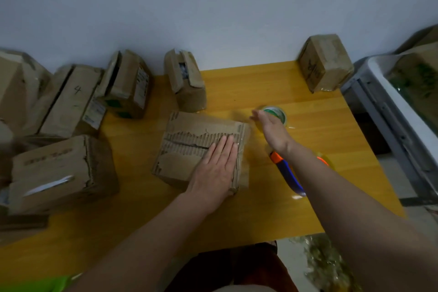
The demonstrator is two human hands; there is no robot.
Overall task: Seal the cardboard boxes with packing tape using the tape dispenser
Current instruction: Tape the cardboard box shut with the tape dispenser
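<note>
Currently left hand (214,169) presses flat, fingers straight, on the torn brown cardboard box (201,149) mid yellow counter (331,125). Right hand (272,129), open and empty, hovers just right of it, nearer the orange-and-blue tape dispenser (288,173) beneath its forearm.

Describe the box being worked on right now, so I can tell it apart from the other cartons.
On the yellow table, look to the middle, just left of the tape roll. The box lies under the flat left hand. Unlike its neighbours, its top skin is torn away, baring ribbed corrugation.
</note>
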